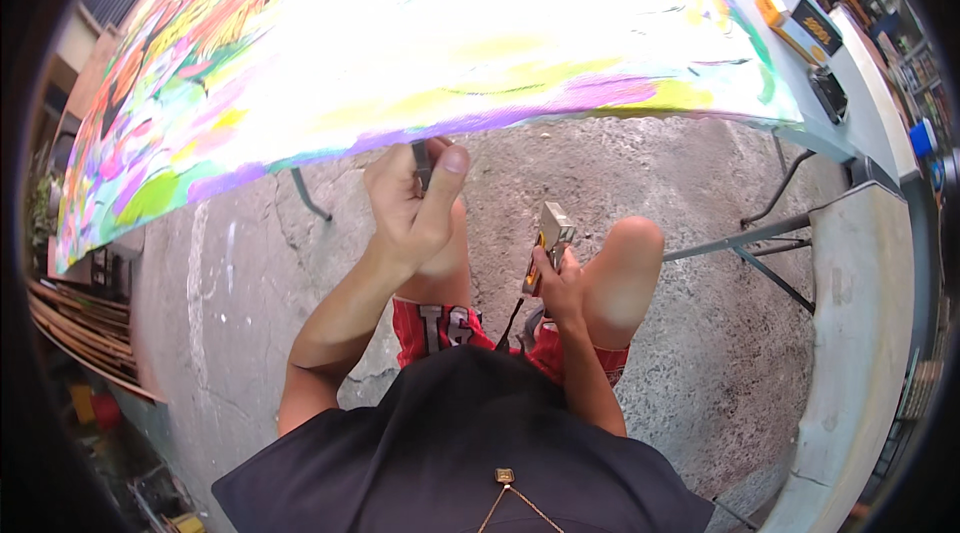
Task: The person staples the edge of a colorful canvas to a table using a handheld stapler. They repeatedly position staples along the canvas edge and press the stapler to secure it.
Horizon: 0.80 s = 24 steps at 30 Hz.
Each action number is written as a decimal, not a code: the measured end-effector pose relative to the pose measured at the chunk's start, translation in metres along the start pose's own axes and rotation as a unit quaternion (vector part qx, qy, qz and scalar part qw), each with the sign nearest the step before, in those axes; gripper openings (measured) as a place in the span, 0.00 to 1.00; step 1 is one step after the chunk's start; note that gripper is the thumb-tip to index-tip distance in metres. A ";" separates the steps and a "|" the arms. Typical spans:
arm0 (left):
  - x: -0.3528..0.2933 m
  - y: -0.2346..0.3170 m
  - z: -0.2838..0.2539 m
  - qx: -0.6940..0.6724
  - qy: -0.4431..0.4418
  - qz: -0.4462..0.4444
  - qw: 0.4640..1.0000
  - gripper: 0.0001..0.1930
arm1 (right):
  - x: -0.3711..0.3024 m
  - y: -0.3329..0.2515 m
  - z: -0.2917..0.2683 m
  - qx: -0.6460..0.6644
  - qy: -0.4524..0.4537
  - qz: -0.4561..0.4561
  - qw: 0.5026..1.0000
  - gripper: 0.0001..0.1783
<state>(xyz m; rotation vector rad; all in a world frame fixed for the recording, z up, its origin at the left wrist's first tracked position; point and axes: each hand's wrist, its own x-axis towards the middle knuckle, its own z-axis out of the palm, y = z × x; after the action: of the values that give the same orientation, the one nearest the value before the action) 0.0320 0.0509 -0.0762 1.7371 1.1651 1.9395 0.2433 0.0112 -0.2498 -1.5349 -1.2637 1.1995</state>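
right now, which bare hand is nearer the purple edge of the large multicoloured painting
The left hand, raised close to that purple edge; the right hand is lower in the picture, holding a boxy silver-and-yellow tool.

The left forearm (350,305) slants toward one o'clock from an elbow (300,369) at eight o'clock; the left hand (410,198) is raised near eleven, fingers curled, thumb (453,165) pointing toward one. Lower, toward four, the right hand (560,283) is folded in a grip, the right forearm (590,368) angled toward eleven.
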 end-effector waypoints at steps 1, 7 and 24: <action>-0.003 0.012 -0.001 -0.020 -0.006 -0.037 0.999 0.07 | -0.003 -0.008 0.000 0.043 -0.016 0.032 0.998 0.15; -0.010 0.070 0.003 -0.141 -0.053 -0.276 0.949 0.08 | 0.003 0.027 0.010 0.079 -0.056 0.046 0.994 0.17; 0.001 0.089 0.023 -0.095 -0.101 -0.346 0.928 0.11 | -0.004 0.007 0.012 0.042 -0.080 0.018 0.996 0.18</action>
<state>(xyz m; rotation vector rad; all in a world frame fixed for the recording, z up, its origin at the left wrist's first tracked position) 0.0796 0.0037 -0.0127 1.1629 1.2400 1.3567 0.2334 0.0057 -0.2586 -1.4297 -1.2758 1.4050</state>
